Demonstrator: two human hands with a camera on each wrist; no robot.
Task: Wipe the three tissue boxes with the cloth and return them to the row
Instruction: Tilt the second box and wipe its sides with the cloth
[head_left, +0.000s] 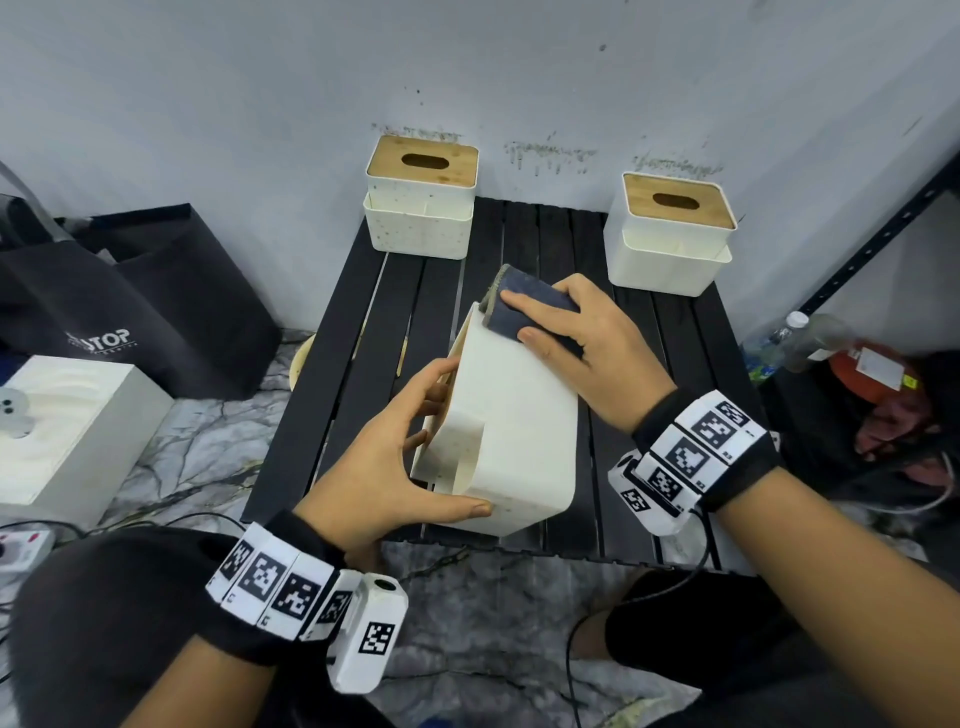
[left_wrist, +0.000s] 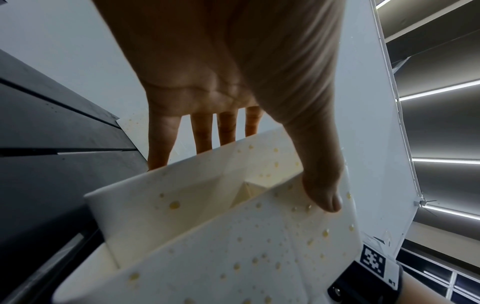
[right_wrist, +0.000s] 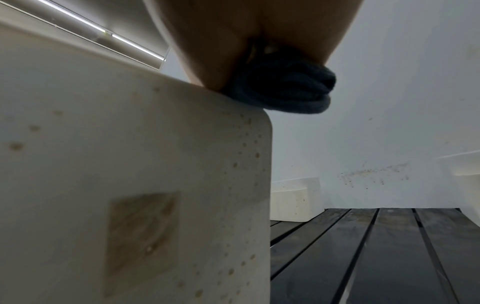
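A white plastic tissue box with a pale wooden lid lies tipped on its side at the near middle of the black slatted tabletop, its lid facing left and a broad white wall facing up. Small yellowish specks dot its walls in both wrist views.

The left hand grips this box from the left: the thumb presses along the near lower edge, and the fingers reach round to the lidded side, mostly straight and spread. The right hand lies on top of the box at its far end, fingers extended and pressing a folded dark blue cloth flat against the upper wall. The cloth overhangs the far edge of the box, and the right wrist view shows it bunched under the palm at the box's corner.

2 more white tissue boxes with wooden slotted lids stand upright at the far edge of the tabletop against the grey wall: 1 at the far left and 1 at the far right, well apart with a gap between them.

On the floor to the left sit a black fabric bag with white lettering and a white box. A clear plastic bottle lies to the right.
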